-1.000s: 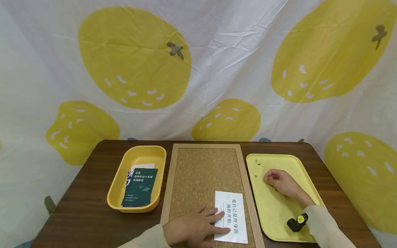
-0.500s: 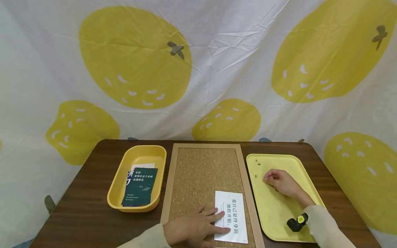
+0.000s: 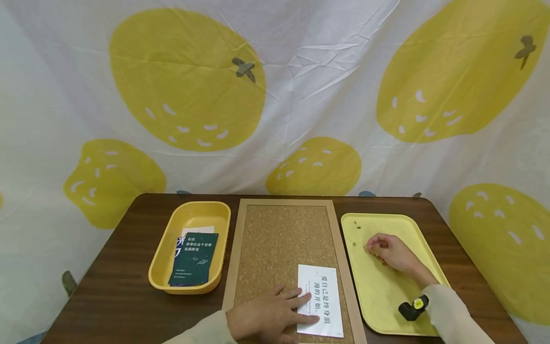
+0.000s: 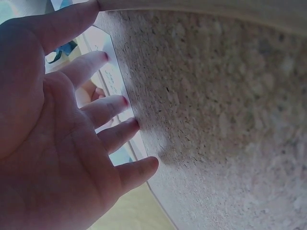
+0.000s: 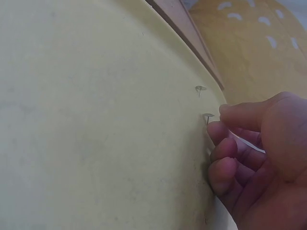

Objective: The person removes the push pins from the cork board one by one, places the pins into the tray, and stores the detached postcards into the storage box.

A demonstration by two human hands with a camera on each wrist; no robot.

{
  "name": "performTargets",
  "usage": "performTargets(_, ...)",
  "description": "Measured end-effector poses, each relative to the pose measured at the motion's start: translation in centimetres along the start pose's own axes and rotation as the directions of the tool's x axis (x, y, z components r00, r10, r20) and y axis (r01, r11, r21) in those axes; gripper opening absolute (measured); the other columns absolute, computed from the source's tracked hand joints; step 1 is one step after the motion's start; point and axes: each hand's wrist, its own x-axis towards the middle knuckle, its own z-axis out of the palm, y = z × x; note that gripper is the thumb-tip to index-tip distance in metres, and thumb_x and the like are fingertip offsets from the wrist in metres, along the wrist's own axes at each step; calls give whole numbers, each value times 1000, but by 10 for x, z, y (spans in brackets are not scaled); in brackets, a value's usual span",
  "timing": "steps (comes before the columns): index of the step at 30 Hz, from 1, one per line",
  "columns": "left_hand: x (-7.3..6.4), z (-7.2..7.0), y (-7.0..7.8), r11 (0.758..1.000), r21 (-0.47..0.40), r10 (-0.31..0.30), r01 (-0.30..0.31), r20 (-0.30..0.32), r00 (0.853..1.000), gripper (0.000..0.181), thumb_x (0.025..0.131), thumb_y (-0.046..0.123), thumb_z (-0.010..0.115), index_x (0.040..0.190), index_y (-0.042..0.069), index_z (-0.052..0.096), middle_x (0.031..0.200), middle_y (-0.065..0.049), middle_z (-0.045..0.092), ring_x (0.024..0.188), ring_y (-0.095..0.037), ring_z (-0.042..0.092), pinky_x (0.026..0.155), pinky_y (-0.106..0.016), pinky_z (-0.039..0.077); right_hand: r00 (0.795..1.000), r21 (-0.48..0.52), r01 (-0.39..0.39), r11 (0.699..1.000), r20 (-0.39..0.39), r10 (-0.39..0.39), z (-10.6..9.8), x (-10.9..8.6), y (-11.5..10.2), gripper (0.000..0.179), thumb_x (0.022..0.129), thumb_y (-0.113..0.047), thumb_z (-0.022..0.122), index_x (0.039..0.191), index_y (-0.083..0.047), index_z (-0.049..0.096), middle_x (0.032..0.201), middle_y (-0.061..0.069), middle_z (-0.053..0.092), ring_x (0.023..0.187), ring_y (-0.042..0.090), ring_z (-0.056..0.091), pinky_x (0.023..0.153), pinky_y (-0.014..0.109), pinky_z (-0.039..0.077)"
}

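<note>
My left hand lies with spread fingers over the cork board, fingertips on a white card printed with dark Chinese characters. The left wrist view shows the straight fingers of the left hand at the card's edge. Over the yellow tray, my right hand has curled fingers, its thumb and index tips near each other. Close to those tips in the right wrist view is a thumbtack, with another thumbtack beyond. Whether the fingertips pinch anything is unclear.
A yellow basin on the left holds several cards, a dark green card on top. A black device with a yellow mark is worn at the right wrist. Behind the brown table hangs a lemon-print curtain.
My right hand shifts very slightly, its fingertips moving a little. The left hand, card, board and basin stay as they were.
</note>
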Motion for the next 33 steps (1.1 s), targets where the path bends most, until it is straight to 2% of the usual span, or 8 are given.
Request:
performTargets(4,-1,0,0,1000,-1,2,-2,-3,1000,53,89,50,46,137,51,22,150,14,14,137,-9,11,109,-43,18,1000,7,-10,1000,-4,10,1,3,6,14,92,-13,53,96,-1,58,72,13,56,46,11,42,39,26,39)
performTargets(13,-1,0,1,1000,-2,3,-3,-3,1000,53,89,51,45,137,51,22,150,14,13,137,-9,10,110,-43,18,999,21,-31,999,-10,31,1,0,0,14,93,-9,49,98,0,58,81,14,59,49,13,44,39,25,40)
performTargets(23,0,1,-1,999,-48,-3,4,20,1000,53,89,54,43,137,51,21,150,15,11,138,-9,8,110,-42,16,1000,56,-1,998,20,0,9,2,-10,20,93,-17,51,99,1,58,83,18,56,49,9,42,40,22,37)
performTargets(33,-2,0,-1,999,-35,6,-6,9,1000,53,89,53,42,137,51,20,150,14,10,138,-10,7,110,-42,17,997,72,43,997,58,-47,18,2,-26,16,93,-10,48,100,0,59,85,18,59,45,8,41,37,23,38)
